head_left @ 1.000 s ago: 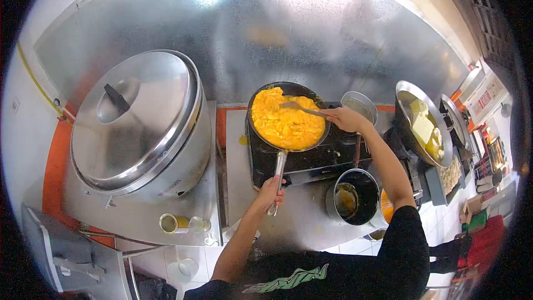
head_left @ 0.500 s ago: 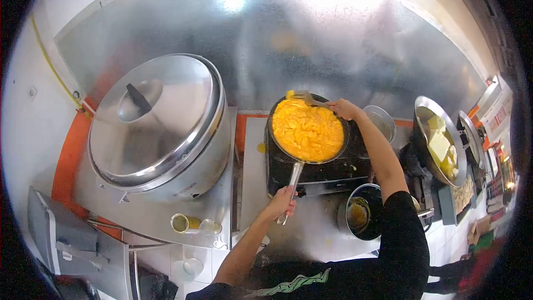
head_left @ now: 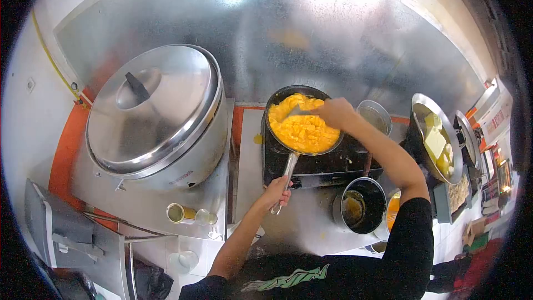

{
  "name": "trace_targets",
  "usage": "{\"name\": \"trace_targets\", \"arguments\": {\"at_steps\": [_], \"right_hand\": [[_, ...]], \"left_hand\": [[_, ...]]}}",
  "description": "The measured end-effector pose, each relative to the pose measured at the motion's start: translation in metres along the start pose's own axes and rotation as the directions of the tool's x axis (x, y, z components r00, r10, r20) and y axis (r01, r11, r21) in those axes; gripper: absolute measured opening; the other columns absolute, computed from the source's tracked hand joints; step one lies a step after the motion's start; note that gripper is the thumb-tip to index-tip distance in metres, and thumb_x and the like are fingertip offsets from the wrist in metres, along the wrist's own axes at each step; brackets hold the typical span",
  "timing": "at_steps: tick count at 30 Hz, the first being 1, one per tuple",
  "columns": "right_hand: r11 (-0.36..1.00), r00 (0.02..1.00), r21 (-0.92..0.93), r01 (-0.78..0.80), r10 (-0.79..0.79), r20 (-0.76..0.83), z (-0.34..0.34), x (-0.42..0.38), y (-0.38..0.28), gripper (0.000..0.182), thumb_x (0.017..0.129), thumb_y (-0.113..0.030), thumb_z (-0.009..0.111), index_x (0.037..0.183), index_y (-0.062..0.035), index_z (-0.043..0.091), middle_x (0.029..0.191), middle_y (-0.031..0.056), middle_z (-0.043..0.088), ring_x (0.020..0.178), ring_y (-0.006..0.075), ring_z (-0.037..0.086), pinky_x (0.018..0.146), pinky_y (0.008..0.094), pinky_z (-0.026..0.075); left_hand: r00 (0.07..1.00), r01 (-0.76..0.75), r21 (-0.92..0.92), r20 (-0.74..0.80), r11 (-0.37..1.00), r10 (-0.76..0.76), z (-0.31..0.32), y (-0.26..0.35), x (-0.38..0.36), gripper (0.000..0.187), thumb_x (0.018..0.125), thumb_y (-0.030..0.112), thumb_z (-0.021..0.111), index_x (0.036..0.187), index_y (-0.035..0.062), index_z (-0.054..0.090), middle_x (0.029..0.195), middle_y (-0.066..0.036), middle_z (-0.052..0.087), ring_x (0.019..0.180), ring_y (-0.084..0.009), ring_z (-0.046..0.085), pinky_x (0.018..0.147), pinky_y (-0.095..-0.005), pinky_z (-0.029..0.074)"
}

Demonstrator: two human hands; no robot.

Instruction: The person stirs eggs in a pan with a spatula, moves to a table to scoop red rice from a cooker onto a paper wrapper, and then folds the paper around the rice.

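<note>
Head view, hands [head_left: 276, 191] closed around pan handle [head_left: 290, 170] and spatula [head_left: 300, 111].

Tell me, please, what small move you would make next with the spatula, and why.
I would probably draw the spatula through the yellow food toward the handle: the blade sits in a furrow, most of the food lies on the handle side, and the left hand grips the handle, which should steady the pan while the right hand moves.
</note>
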State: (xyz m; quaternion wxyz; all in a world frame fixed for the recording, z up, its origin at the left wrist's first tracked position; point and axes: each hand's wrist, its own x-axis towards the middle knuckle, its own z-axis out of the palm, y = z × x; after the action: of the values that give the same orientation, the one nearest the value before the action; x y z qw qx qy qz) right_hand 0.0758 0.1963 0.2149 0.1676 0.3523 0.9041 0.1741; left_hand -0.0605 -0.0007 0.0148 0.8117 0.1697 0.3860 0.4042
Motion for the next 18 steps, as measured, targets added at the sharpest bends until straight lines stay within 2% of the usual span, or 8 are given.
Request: {"name": "trace_targets", "arguments": {"at_steps": [2,3,4,5,7,11,13,18], "right_hand": [[1.000,1.000,0.002,0.015,-0.015,0.000,-0.024,-0.035,-0.034,0.039,0.077,-0.015,0.051,0.113,-0.0281,0.056,0.074,0.0103,0.064,0.064,0.0252,0.064,0.053,0.0381,0.051],[1.000,0.999,-0.005,0.002,-0.002,0.033,0.001,-0.036,-0.043,0.034,0.077,-0.014,0.050,0.109,-0.0226,0.059,0.072,0.0104,0.064,0.064,0.0246,0.065,0.054,0.0381,0.051],[1.000,1.000,0.000,0.006,-0.006,0.025,0.004,-0.045,-0.056,0.033,0.078,-0.014,0.049,0.108,-0.0222,0.059,0.071,0.0104,0.064,0.063,0.0242,0.065,0.054,0.0385,0.051],[0.999,0.999,0.020,-0.048,0.047,0.024,0.029,-0.043,-0.063,0.039,0.080,-0.014,0.048,0.117,-0.0254,0.053,0.071,0.0113,0.064,0.064,0.0249,0.064,0.055,0.0400,0.051],[0.971,0.983,0.162,-0.178,0.184,-0.026,0.052,-0.042,-0.064,0.044,0.080,-0.014,0.047,0.123,-0.0248,0.048,0.074,0.0127,0.064,0.066,0.0281,0.064,0.056,0.0402,0.051],[0.861,0.985,0.479,-0.173,0.161,0.068,0.051,-0.054,-0.016,0.041,0.081,-0.012,0.048,0.122,-0.0208,0.048,0.083,0.0174,0.062,0.077,0.0355,0.060,0.066,0.0447,0.049],[0.873,0.977,0.451,-0.187,0.212,-0.005,0.048,-0.074,0.002,0.036,0.082,-0.014,0.049,0.116,-0.0231,0.054,0.085,0.0193,0.061,0.080,0.0365,0.059,0.070,0.0460,0.047],[0.863,0.930,0.348,-0.365,0.319,0.184,-0.035,-0.149,0.001,0.032,0.082,-0.016,0.050,0.112,-0.0235,0.057,0.088,0.0176,0.062,0.079,0.0342,0.060,0.071,0.0426,0.048]], "left_hand": [[1.000,-0.007,-0.003,0.007,1.000,0.007,0.002,0.001,-0.003,0.036,0.092,0.044,0.033,0.096,0.0083,0.038,0.057,0.001,0.035,0.041,-0.0069,0.030,0.035,-0.0228,0.029],[1.000,-0.007,-0.010,0.013,1.000,0.007,0.001,0.001,-0.003,0.036,0.092,0.044,0.033,0.096,0.0084,0.038,0.057,0.001,0.035,0.041,-0.0069,0.029,0.035,-0.0229,0.029],[1.000,-0.007,-0.016,0.022,1.000,0.007,0.001,0.001,-0.003,0.036,0.092,0.044,0.034,0.096,0.0085,0.039,0.057,0.001,0.035,0.041,-0.0068,0.029,0.035,-0.0230,0.029],[1.000,-0.009,-0.010,0.024,1.000,0.010,0.001,0.001,-0.002,0.037,0.092,0.044,0.034,0.096,0.0084,0.039,0.057,0.001,0.035,0.041,-0.0068,0.029,0.035,-0.0230,0.029],[1.000,-0.014,-0.002,0.024,1.000,0.014,-0.002,0.000,0.000,0.037,0.092,0.044,0.035,0.096,0.0082,0.039,0.057,0.001,0.035,0.041,-0.0066,0.029,0.035,-0.0231,0.030],[1.000,-0.019,-0.012,0.011,1.000,0.019,-0.002,-0.004,0.000,0.037,0.091,0.045,0.036,0.096,0.0077,0.039,0.057,0.000,0.035,0.041,-0.0067,0.030,0.034,-0.0227,0.030],[0.999,-0.043,-0.013,0.023,0.999,0.044,0.000,-0.001,-0.002,0.038,0.091,0.045,0.036,0.096,0.0075,0.039,0.058,0.001,0.035,0.041,-0.0068,0.031,0.034,-0.0225,0.031],[1.000,-0.026,-0.028,-0.014,0.999,0.026,0.004,-0.002,-0.001,0.040,0.090,0.047,0.037,0.097,0.0078,0.038,0.058,0.000,0.036,0.041,-0.0071,0.031,0.034,-0.0227,0.030]]}}
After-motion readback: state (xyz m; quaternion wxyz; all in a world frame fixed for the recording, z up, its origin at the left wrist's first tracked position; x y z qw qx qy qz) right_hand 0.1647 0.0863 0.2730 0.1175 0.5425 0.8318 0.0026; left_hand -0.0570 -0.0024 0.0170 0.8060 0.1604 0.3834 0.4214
